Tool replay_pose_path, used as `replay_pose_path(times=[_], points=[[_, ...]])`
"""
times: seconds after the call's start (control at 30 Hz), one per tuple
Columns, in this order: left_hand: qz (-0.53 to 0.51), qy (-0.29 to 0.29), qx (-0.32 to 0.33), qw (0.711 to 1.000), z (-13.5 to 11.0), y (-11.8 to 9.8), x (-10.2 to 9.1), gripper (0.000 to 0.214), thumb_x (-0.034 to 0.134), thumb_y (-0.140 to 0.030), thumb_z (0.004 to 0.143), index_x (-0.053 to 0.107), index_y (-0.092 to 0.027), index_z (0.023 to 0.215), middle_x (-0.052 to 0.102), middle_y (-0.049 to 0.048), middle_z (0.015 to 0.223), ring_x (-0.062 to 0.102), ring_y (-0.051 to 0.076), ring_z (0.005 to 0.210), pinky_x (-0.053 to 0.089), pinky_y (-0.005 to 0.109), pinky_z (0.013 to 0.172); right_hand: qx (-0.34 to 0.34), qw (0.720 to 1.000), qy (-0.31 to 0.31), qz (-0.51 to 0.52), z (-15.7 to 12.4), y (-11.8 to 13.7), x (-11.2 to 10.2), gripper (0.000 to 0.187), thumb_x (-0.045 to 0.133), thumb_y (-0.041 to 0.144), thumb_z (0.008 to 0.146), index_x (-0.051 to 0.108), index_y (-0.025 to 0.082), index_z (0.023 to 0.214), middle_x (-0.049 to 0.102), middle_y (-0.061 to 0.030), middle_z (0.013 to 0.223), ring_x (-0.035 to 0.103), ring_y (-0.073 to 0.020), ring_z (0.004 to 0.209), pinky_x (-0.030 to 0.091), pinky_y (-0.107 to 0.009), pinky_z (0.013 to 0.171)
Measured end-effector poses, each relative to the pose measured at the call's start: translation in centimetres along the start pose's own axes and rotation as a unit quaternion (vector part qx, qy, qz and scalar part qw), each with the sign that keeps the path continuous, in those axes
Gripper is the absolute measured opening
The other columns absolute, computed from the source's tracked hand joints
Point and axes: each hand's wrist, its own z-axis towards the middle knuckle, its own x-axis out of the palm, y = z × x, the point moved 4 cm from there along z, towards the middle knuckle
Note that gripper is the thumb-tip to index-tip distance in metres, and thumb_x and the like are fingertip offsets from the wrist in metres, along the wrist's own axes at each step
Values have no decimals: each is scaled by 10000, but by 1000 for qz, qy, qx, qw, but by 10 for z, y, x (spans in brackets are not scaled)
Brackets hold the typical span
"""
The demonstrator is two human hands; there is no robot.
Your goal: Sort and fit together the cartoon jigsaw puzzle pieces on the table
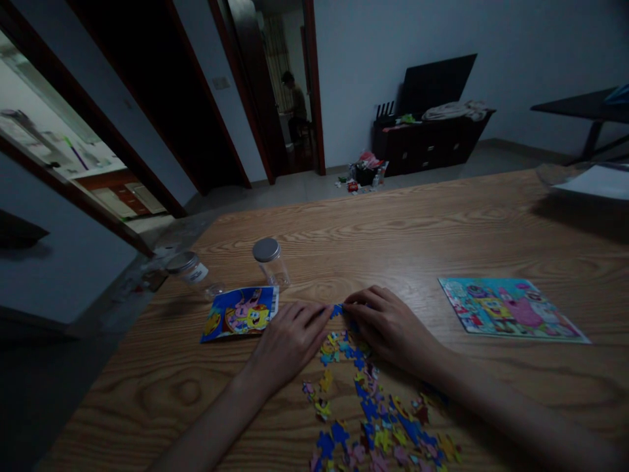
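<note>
Over a wooden table, my left hand (295, 335) and my right hand (388, 322) face each other with fingertips close together. Between them lie small blue jigsaw puzzle pieces (337, 311), which the fingertips of both hands pinch at the edges. Just below, several loose jigsaw pieces (369, 410) in blue, yellow and pink spread toward me. Left of my left hand is a blue cartoon picture sheet (240, 313). A larger cartoon picture card (511, 308) lies to the right of my right hand. My fingers partly cover the pieces they touch.
A clear jar with a grey lid (272, 262) stands behind the picture sheet, and a second lidded jar (189, 269) is farther left. White paper (597, 182) lies at the far right of the table (393, 229). A person (295, 105) sits beyond the doorway.
</note>
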Motion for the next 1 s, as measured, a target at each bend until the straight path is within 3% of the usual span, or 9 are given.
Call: replay_pose_path(times=[0.33,0.7,1.0], points=[[87,-44,60,993,-2,-8,2,286,564,-201,1079,640,-122,1343,749,135,1273,734,274,1054,616,426,865,-4,1000,-3,7,-1,-1,0,282,507,140,1014,712,156,1208,718,-143,1116,606,-291,1004,535,-465,879],[75,-59,54,994,-1,-9,2,278,538,-210,1091,643,-102,1325,757,139,1260,743,270,1053,622,415,864,-4,1000,7,14,0,-2,1,273,501,154,1027,709,153,1204,722,-141,1127,607,-285,1016,536,-455,877],[72,-36,50,995,-1,-9,2,292,574,-194,1073,641,-88,1336,744,143,1284,732,268,1088,628,414,907,-6,1000,6,17,-2,-2,2,286,496,148,1037,706,170,1230,727,-134,1126,628,-280,1011,556,-450,862]])
